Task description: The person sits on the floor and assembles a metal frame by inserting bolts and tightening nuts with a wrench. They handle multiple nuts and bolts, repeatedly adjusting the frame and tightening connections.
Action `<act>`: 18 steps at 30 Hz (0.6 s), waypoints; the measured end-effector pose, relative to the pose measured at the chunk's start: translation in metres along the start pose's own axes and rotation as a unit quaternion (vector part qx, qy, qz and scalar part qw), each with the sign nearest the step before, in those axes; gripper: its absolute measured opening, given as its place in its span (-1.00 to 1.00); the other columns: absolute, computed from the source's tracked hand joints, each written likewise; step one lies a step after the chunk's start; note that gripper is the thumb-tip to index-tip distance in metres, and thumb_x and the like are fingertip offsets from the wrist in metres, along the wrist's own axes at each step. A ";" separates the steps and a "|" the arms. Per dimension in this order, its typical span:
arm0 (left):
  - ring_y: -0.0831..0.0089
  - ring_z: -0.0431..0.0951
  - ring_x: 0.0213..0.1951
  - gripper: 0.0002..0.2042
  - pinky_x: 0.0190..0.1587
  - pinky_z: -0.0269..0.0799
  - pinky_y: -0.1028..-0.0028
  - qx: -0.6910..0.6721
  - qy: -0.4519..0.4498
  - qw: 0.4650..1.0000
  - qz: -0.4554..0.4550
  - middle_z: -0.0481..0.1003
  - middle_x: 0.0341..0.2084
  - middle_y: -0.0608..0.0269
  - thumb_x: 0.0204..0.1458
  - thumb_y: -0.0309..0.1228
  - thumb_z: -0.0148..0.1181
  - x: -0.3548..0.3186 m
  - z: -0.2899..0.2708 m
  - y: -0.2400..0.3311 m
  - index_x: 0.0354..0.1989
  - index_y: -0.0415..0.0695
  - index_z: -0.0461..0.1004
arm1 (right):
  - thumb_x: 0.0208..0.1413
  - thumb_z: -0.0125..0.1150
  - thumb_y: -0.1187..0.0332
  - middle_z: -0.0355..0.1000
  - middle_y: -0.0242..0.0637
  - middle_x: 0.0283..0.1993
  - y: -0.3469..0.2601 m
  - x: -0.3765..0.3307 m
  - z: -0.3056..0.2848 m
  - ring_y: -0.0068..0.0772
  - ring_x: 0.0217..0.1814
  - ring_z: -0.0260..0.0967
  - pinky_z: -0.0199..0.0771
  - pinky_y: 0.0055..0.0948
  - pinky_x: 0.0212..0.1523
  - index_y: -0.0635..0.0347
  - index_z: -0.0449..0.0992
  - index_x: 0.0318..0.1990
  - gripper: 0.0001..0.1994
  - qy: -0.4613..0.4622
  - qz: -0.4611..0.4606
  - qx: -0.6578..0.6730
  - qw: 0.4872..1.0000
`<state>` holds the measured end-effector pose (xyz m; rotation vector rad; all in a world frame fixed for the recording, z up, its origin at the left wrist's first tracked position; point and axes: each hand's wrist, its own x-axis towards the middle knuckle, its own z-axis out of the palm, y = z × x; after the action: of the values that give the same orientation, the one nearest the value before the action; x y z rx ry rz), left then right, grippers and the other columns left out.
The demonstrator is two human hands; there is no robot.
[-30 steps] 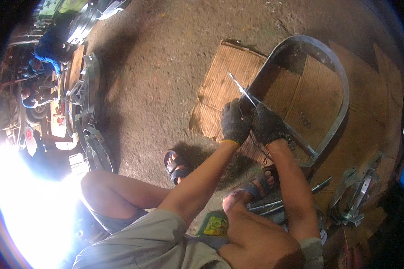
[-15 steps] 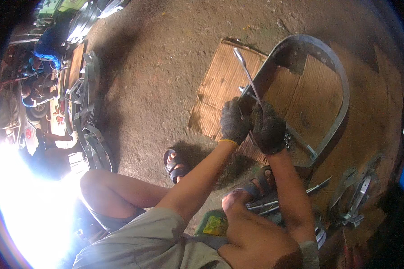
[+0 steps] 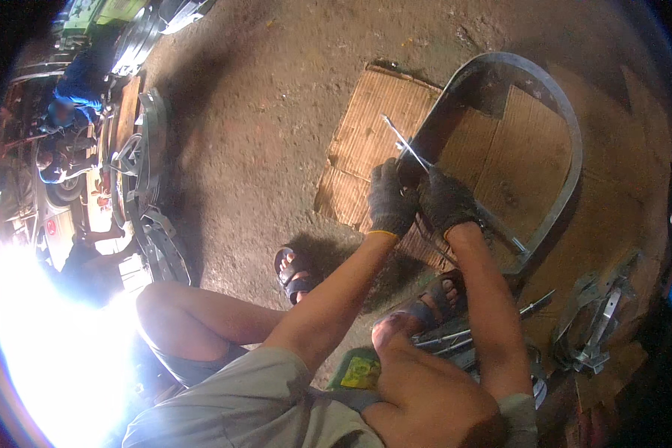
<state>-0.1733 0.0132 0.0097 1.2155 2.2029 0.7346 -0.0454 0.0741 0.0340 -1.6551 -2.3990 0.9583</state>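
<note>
Sitting curled, perhaps to steady the work, the fingers of the left hand [image 3: 391,200] hide whatever they grip; those of the right hand [image 3: 448,198] clasp a slim metal wrench [image 3: 411,149]; rightward, the D-shaped metal frame [image 3: 576,149] rests on cardboard [image 3: 532,164], likely as cushioning

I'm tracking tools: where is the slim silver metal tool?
Head view, right of centre: the slim silver metal tool juts from the dark-gloved right hand, near the curved grey metal frame.

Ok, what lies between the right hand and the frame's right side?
Cardboard lies between the right hand and that side of the frame, as the head view shows.
</note>
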 end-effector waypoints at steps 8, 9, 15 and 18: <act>-0.17 0.49 0.05 -0.47 0.05 0.46 0.01 -0.001 0.015 1.000 -0.016 0.41 0.00 -0.10 -0.04 -0.34 0.35 -0.003 -0.002 -0.002 0.14 -0.11 0.35 | 0.32 0.02 0.17 0.55 0.18 -0.15 -0.021 -0.022 -0.008 0.29 -0.09 0.54 0.51 0.10 -0.03 0.25 0.51 -0.04 -0.68 0.075 -0.041 0.126 0.988; -0.18 0.49 0.05 -0.47 0.05 0.46 0.00 0.002 0.016 1.000 -0.003 0.42 -0.01 -0.11 -0.03 -0.32 0.35 -0.001 0.003 0.001 0.14 -0.11 0.35 | 0.32 0.02 0.18 0.54 0.19 -0.14 -0.008 -0.010 0.001 0.30 -0.09 0.53 0.52 0.09 -0.04 0.26 0.51 -0.05 -0.68 0.013 0.004 0.081 0.997; -0.26 0.52 -0.01 -0.52 -0.01 0.48 -0.06 0.068 -0.003 0.991 -0.112 0.43 -0.05 -0.25 0.01 -0.23 0.35 -0.001 -0.004 0.011 0.04 -0.17 0.34 | 0.36 0.00 0.14 0.52 0.26 -0.19 0.002 -0.026 -0.005 0.35 -0.09 0.50 0.48 0.10 -0.09 0.31 0.52 -0.08 -0.64 0.026 0.052 0.108 0.992; -0.30 0.53 -0.05 -0.54 -0.02 0.50 -0.06 0.070 -0.048 0.985 -0.147 0.43 -0.05 -0.30 0.01 -0.26 0.34 0.018 -0.007 0.019 -0.03 -0.25 0.31 | 0.38 0.00 0.13 0.51 0.26 -0.20 0.018 -0.038 0.012 0.38 -0.08 0.48 0.45 0.11 -0.11 0.31 0.52 -0.07 -0.63 0.132 0.007 0.143 0.981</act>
<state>-0.1753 0.0353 0.0245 0.9371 2.3161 0.3987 -0.0196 0.0401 0.0258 -1.5811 -1.9798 0.9622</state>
